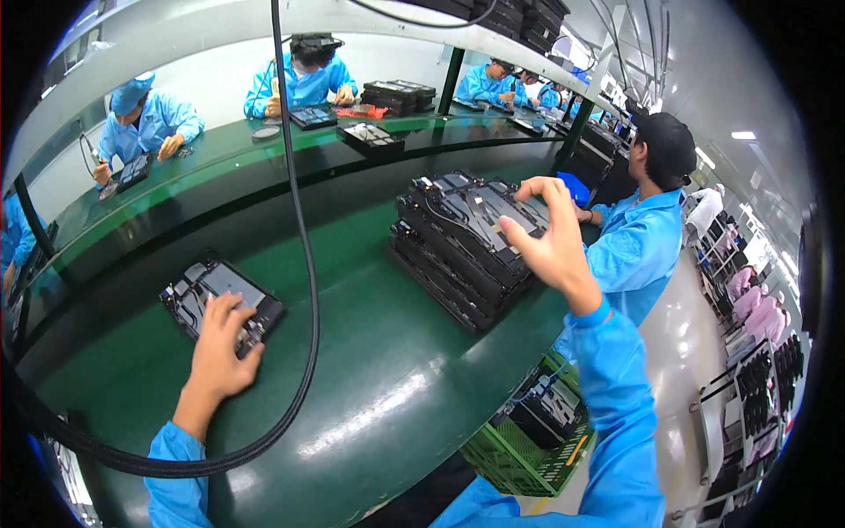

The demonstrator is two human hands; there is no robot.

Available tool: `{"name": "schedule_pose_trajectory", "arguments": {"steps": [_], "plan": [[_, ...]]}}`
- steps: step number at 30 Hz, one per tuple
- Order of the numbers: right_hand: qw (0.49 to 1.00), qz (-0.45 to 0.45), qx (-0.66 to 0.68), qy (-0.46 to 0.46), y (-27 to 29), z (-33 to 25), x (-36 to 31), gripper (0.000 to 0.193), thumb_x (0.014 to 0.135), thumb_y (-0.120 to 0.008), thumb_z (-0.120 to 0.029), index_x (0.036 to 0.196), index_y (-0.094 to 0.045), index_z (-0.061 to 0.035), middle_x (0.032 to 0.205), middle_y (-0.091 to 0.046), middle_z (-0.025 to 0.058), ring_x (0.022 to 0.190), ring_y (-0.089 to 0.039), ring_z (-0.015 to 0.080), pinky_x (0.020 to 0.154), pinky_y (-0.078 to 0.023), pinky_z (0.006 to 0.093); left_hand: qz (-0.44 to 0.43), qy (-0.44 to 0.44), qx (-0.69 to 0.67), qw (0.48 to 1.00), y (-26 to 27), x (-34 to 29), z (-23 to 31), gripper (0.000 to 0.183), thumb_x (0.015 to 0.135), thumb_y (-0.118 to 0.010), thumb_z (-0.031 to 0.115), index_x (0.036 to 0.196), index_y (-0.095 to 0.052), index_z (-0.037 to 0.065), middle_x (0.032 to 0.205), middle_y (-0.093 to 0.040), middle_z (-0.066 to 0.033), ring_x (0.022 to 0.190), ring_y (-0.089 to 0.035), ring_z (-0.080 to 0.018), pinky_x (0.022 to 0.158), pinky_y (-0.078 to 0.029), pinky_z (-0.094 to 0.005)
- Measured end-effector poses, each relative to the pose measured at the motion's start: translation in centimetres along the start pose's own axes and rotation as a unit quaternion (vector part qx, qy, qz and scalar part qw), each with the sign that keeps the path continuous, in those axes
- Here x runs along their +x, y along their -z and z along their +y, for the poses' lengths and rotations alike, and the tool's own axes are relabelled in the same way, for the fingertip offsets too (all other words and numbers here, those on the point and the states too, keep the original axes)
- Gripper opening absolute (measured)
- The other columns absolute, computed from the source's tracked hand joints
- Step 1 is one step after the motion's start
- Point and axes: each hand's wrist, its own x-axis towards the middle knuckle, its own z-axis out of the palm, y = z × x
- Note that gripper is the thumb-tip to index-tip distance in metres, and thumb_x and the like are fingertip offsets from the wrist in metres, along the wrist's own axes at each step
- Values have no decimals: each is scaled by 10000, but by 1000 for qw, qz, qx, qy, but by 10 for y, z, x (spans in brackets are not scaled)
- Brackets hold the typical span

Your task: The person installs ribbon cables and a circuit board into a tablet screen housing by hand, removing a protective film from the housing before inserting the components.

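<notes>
My left hand [220,352] rests with its fingers apart on the near right part of a flat black electronic unit [195,297]. This unit has grey panels and thin cables, and lies on the green table at the left. Further right stands a stack of similar black units [458,268]; the top one [466,207] shows grey panels, small boards and cables. Over the right side of that stack is my right hand [556,251], thumb and fingers spread wide with nothing visible between them. I cannot tell whether its fingertips touch the top unit.
A thick black cable [304,238] loops down across the view near my left arm. Below the table edge at right stands a green crate [515,462] holding similar units. A co-worker in blue [634,255] stands close beyond my right arm. Others sit across the green table [370,352].
</notes>
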Motion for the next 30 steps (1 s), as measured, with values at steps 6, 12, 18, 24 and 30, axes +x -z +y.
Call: {"name": "schedule_pose_trajectory", "arguments": {"steps": [6, 12, 18, 24, 30], "plan": [[923, -325, -65, -193, -17, 62, 21, 1637, 577, -876, -924, 1816, -165, -124, 1790, -146, 416, 1659, -199, 602, 1342, -241, 641, 142, 82, 120, 979, -1, -5, -82, 395, 809, -747, -8, 1198, -684, 31, 1427, -635, -205, 1458, -539, -437, 1337, -296, -619], [901, -323, -188, -221, -32, 42, 23, 1599, 568, -953, -723, 1830, -111, -218, 1737, -245, 401, 1554, -346, 651, 1280, -308, 697, 176, 38, 75, 981, 3, -16, -44, 394, 804, -652, -76, 1184, -685, 23, 1390, -652, -193, 1422, -564, -437, 1270, -384, -585], [971, -136, -148, -127, -24, 22, 16, 1543, 531, -1018, -554, 1801, -242, -144, 1540, -418, 309, 1396, -528, 534, 1197, -467, 601, 202, 42, 18, 978, 3, -35, -7, 379, 775, -639, -78, 1133, -702, 29, 1278, -705, -186, 1294, -630, -418, 1173, -450, -541], [990, -102, -96, -12, -7, -94, 8, 1537, 561, -1006, -479, 1791, -186, -57, 1614, -388, 363, 1456, -479, 543, 1245, -427, 580, 219, 84, -82, 969, 5, -63, 33, 405, 775, -607, -116, 1134, -711, 39, 1207, -743, -163, 1230, -661, -406, 1111, -492, -518], [956, -246, 162, 20, -87, -148, -112, 1589, 568, -995, -522, 1772, -124, 39, 1647, -326, 378, 1456, -458, 573, 1217, -418, 644, 199, 132, -90, 967, 3, -74, 45, 380, 889, -651, -55, 1258, -707, 16, 1288, -752, -179, 1211, -676, -406, 1101, -523, -504]]}}
